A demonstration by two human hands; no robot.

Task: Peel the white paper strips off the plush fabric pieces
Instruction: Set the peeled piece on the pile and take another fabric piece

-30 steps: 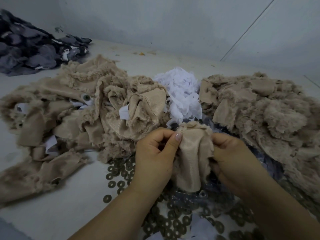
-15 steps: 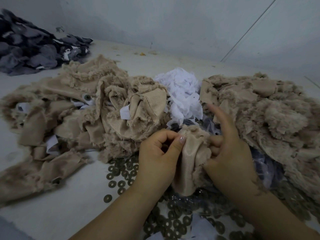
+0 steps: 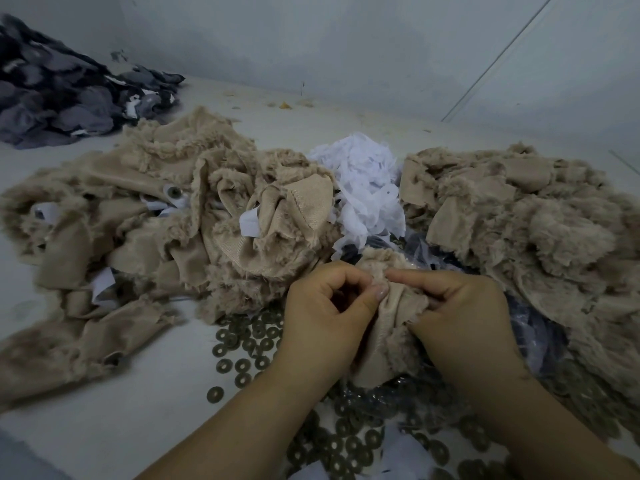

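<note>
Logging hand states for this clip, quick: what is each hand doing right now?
Left hand: closed, thumb and fingers pinching the plush piece.
Right hand: closed, gripping the same plush piece.

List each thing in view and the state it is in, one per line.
Left hand: fingers curled, pinching the held fabric piece.
Right hand: gripping the same piece.
Held fabric piece: bunched between both hands; no strip showing.
Left fabric pile: heaped, white strips showing.
Right fabric pile: heaped.
Paper strips: loose, piled.
Metal rings: scattered.
Dark cloth: heaped.
</note>
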